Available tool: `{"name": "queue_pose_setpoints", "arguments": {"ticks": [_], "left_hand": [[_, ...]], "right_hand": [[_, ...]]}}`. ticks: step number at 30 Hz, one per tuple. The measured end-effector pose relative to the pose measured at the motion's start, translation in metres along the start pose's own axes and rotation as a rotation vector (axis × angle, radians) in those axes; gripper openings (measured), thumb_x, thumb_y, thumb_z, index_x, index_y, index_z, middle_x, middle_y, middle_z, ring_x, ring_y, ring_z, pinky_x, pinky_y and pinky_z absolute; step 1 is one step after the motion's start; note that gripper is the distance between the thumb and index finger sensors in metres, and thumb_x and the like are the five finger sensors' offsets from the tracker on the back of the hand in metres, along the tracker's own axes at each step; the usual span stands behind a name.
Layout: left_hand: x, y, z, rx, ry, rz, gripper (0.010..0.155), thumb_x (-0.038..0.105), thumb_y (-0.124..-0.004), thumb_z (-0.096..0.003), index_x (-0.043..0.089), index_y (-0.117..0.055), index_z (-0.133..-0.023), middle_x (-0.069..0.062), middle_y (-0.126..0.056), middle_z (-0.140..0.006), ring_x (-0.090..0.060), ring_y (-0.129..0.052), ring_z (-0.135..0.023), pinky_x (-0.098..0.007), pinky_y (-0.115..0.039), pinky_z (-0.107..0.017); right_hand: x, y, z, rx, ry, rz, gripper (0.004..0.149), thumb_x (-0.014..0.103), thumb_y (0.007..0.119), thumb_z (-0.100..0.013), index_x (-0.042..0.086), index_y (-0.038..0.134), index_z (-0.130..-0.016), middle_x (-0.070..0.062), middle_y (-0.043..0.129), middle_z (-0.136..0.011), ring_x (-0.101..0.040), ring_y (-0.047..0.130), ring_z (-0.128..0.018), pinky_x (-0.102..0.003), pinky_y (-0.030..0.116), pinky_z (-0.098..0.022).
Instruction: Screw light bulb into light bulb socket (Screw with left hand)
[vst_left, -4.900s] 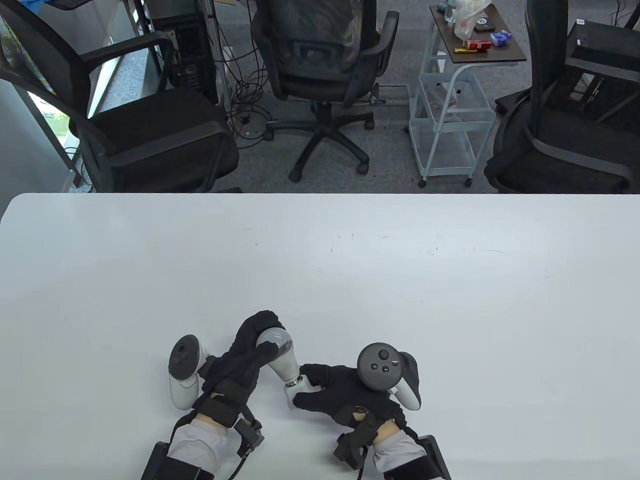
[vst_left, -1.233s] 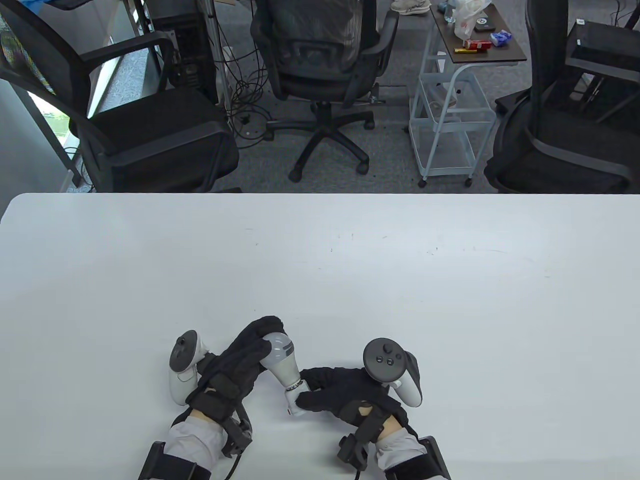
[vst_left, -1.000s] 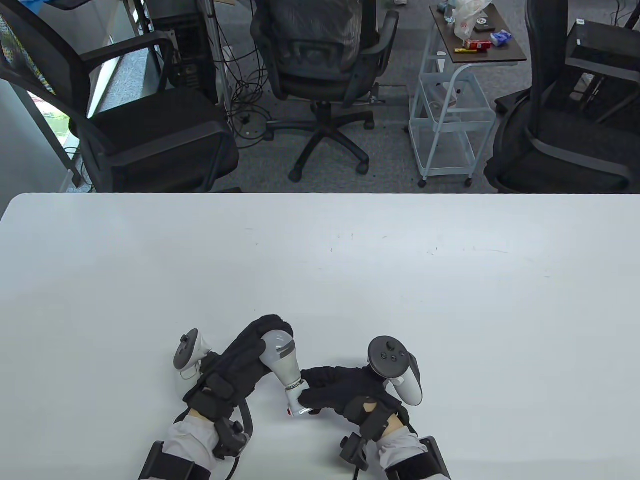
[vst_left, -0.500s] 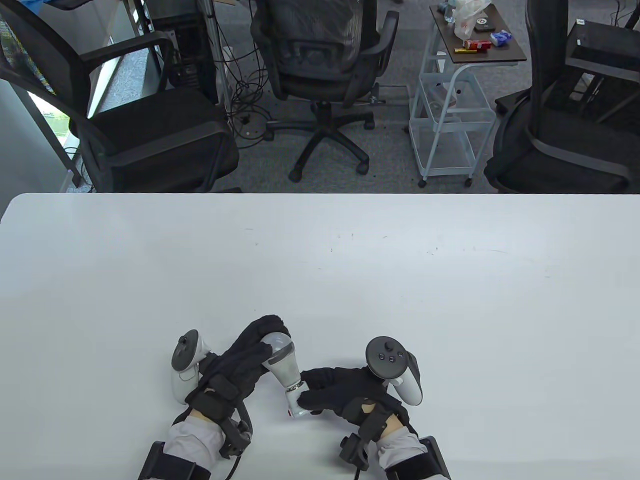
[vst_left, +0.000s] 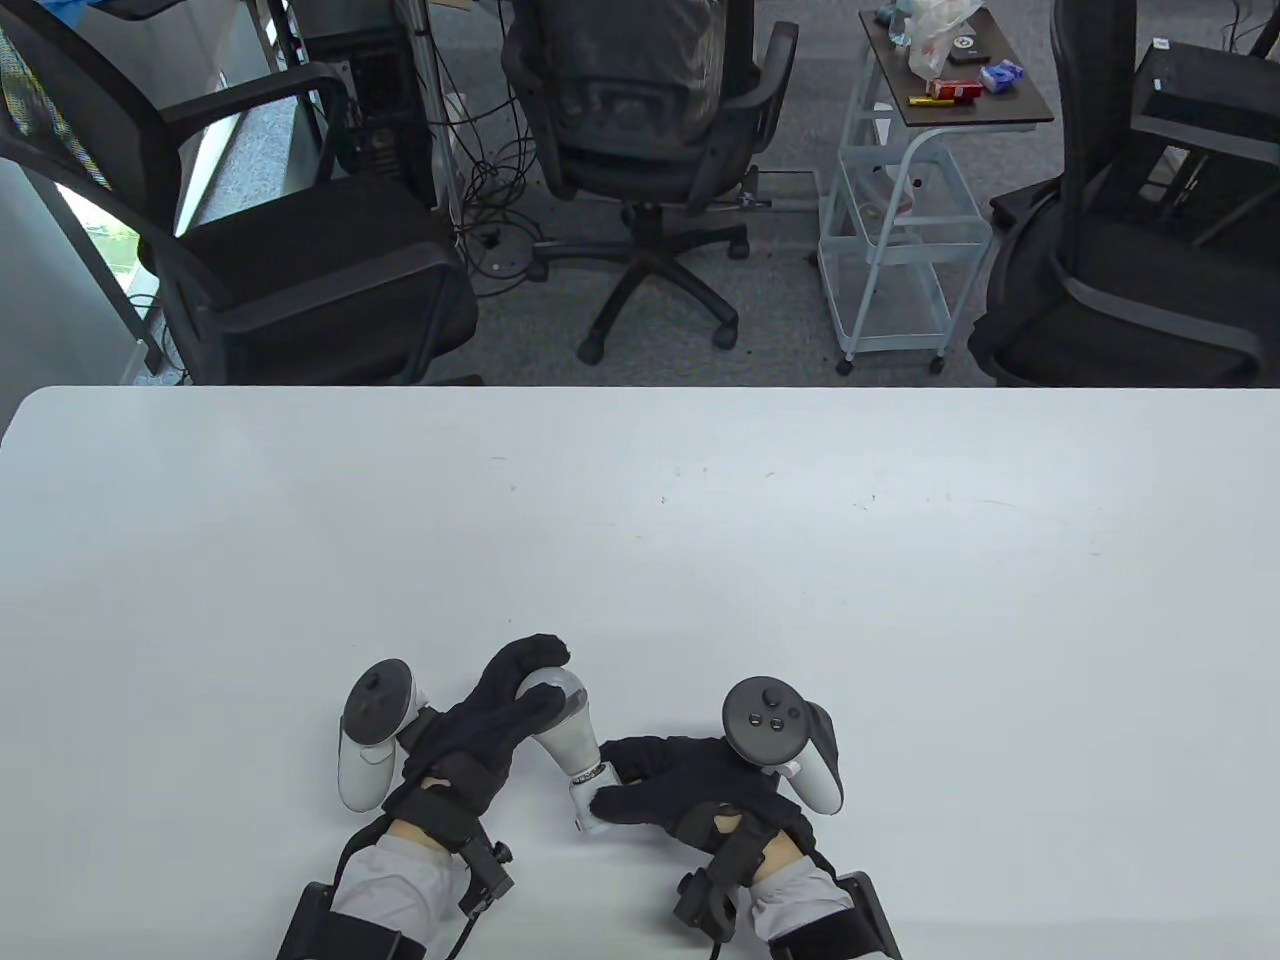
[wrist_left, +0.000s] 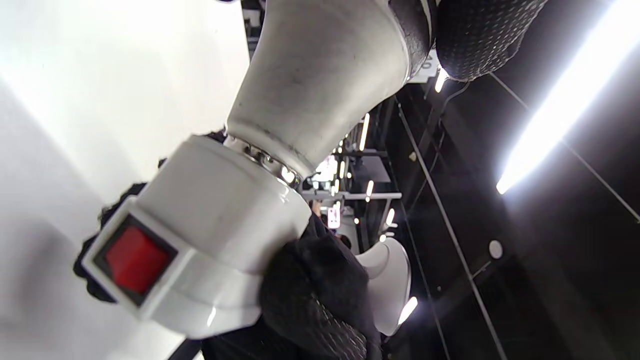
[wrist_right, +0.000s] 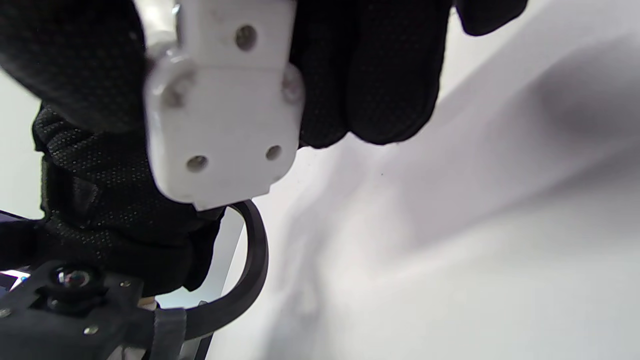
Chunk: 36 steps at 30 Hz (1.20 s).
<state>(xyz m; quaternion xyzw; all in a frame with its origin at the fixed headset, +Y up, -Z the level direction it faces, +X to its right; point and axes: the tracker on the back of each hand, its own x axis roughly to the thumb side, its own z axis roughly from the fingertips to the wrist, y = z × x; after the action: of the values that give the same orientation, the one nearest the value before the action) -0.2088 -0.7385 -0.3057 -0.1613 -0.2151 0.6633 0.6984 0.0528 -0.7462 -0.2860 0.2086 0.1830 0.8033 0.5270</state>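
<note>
White tabletop (vst_left: 700, 520), office chairs behind. White plastic light bulb socket with red rocker switch (vst_left: 588, 806) (wrist_left: 200, 235) (wrist_right: 220, 115) receives metal base of frosted white light bulb (vst_left: 566, 722) (wrist_left: 320, 85); thread partly showing at joint. Left hand (vst_left: 480, 720) wraps bulb's dome, gripping. Right hand (vst_left: 680, 785) clasps socket just above table near front edge. Bulb tilts up-left from socket, between both hands.

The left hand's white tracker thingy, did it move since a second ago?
Yes. The tracker on the left hand tipped back leftward and nearer the table's front edge as the hand twisted on the light bulb.
</note>
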Motion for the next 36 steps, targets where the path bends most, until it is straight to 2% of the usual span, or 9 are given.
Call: {"name": "queue_pose_setpoints", "arguments": {"ticks": [7,15,27,36], "left_hand": [[-0.0022,0.0004,-0.0017,-0.051,-0.077,0.122,0.064,0.046,-0.071,-0.0664,0.024,-0.043,-0.119,-0.026,-0.044,-0.116,-0.051,-0.039,-0.109,-0.086,-0.034,-0.066],[0.0003,0.0006,-0.0018,-0.066,-0.139,0.162,0.065,0.046,-0.073,-0.0655,0.025,-0.044,-0.119,-0.024,-0.046,-0.117,-0.049,-0.042,-0.111,-0.085,-0.036,-0.067],[0.0033,0.0004,-0.0026,-0.069,-0.216,0.24,0.064,0.049,-0.079,-0.0631,0.027,-0.051,-0.117,-0.019,-0.057,-0.116,-0.044,-0.059,-0.108,-0.084,-0.041,-0.069],[0.0032,0.001,-0.0037,-0.106,-0.241,0.31,0.064,0.046,-0.079,-0.0627,0.024,-0.052,-0.116,-0.021,-0.06,-0.115,-0.045,-0.063,-0.106,-0.083,-0.041,-0.069]], "right_hand": [[0.0032,-0.0015,0.001,-0.03,-0.027,0.028,0.062,0.046,0.096,-0.043,0.005,0.08,-0.086,-0.021,0.095,-0.073,-0.043,0.093,-0.061,-0.072,0.05,-0.065],[0.0089,-0.0012,0.0026,-0.07,-0.083,0.051,0.063,0.048,0.096,-0.041,0.005,0.082,-0.085,-0.019,0.096,-0.072,-0.041,0.095,-0.059,-0.072,0.051,-0.066],[0.0097,0.0002,0.0013,-0.05,-0.159,-0.04,0.063,0.05,0.096,-0.04,0.006,0.083,-0.083,-0.018,0.097,-0.069,-0.039,0.096,-0.057,-0.071,0.054,-0.065],[0.0077,0.0067,-0.002,-0.008,-0.159,-0.126,0.063,0.05,0.097,-0.039,0.006,0.083,-0.083,-0.017,0.098,-0.068,-0.038,0.097,-0.056,-0.07,0.055,-0.065]]}}
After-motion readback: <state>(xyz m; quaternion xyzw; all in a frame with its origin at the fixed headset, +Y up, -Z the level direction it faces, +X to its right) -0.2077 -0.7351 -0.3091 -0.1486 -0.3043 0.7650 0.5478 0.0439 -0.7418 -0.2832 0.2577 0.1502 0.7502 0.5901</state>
